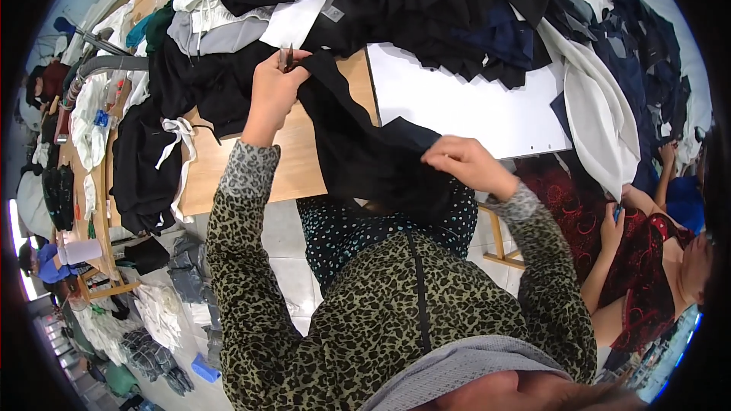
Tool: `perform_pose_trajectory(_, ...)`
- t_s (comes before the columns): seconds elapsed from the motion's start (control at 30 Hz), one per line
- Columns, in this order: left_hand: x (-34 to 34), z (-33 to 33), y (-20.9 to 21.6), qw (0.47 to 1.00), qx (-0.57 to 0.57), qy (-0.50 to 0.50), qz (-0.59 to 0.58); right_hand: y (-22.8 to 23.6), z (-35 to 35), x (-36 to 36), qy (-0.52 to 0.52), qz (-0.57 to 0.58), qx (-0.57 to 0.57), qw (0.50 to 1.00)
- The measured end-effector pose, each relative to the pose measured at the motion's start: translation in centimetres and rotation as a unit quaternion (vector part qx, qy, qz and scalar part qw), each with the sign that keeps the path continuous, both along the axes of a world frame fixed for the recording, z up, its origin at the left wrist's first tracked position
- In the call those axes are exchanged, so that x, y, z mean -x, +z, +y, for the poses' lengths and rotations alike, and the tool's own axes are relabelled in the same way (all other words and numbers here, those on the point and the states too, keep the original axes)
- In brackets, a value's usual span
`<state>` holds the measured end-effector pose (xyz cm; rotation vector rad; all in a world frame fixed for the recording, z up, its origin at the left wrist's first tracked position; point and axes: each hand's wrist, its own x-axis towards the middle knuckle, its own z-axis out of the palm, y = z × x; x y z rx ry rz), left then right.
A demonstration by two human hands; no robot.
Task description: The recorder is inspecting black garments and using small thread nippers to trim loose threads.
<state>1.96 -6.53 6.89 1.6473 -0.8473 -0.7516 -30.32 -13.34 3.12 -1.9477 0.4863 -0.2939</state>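
Note:
A black piece of garment fabric (373, 152) is stretched between my two hands, over the table's front edge and down onto my lap. My left hand (276, 91) is closed on its upper left corner. The tips of small metal thread snips (286, 58) stick up out of the same hand. My right hand (468, 164) is closed on the cloth's right edge, thumb against fingers. The cloth's lower part hangs in loose folds above my dotted trousers.
Dark garments (365, 0) are heaped along the far side of the wooden table (285, 167). A white board (472, 110) lies beyond the cloth. Black clothes with white drawstrings (148, 160) hang over the left edge. At right, a person in red patterned clothing (643, 281) handles pale cloth (598, 114).

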Motion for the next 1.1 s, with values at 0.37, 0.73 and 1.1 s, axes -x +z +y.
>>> perform_pose_trajectory(0.37,1.3,6.4,2.9,0.889,0.148,0.041,-0.431,-5.6,2.7,-0.5,-0.365,0.051,0.341,0.865)
perform_pose_trajectory(0.73,-3.0,16.5,-11.2,0.713,0.175,0.055,-0.676,-5.8,-2.3,6.2,-0.488,-0.025,0.594,0.639)
perform_pose_trajectory(1.1,-1.6,17.2,-12.2,0.717,0.146,0.040,-0.680,-8.4,-1.7,7.7,-0.488,0.023,0.544,0.682)
